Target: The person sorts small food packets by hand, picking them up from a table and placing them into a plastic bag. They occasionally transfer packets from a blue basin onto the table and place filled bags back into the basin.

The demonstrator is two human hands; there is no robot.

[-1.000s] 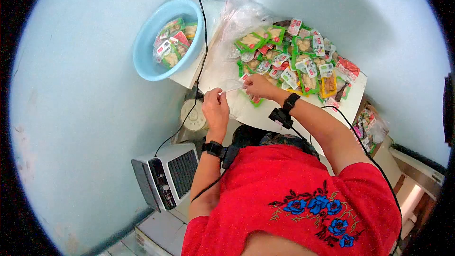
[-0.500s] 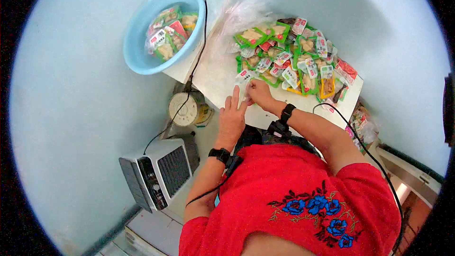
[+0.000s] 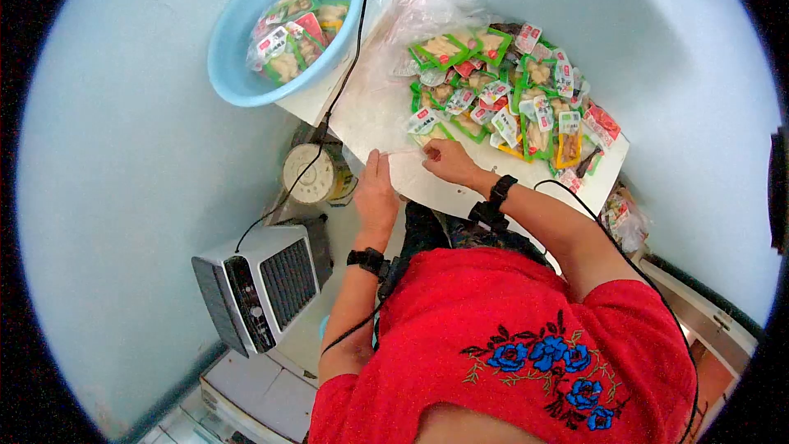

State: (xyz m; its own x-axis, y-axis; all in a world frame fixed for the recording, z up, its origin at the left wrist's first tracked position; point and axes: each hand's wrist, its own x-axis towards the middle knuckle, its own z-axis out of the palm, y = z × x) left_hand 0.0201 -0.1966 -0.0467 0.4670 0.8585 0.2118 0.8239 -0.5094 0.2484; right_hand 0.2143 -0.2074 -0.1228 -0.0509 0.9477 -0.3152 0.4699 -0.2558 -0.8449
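My left hand (image 3: 378, 201) is at the front left edge of the white table, its fingers pinched together. Across a small gap, my right hand (image 3: 450, 162) is also closed, with thumb and fingers pressed together over the tabletop. A thin strip of clear plastic bag (image 3: 403, 151) seems to stretch between the two hands; its outline is faint. Just beyond my right fingertips lies a green-edged food packet (image 3: 426, 123) with a white label. It belongs to a large pile of sealed food packets (image 3: 501, 107) in green, yellow and red.
A light blue basin (image 3: 220, 57) holding several packets stands at the back left. Clear plastic bags (image 3: 431, 8) lie behind the pile. A black cable (image 3: 339, 99) hangs across the table's left side. Below are a round-lidded bucket (image 3: 309, 173) and a grey-white appliance (image 3: 259, 284).
My left hand has drawn back left and down from the packet, its fingers going from spread to pinched. My right hand stays near the same spot. The view has shifted slightly.
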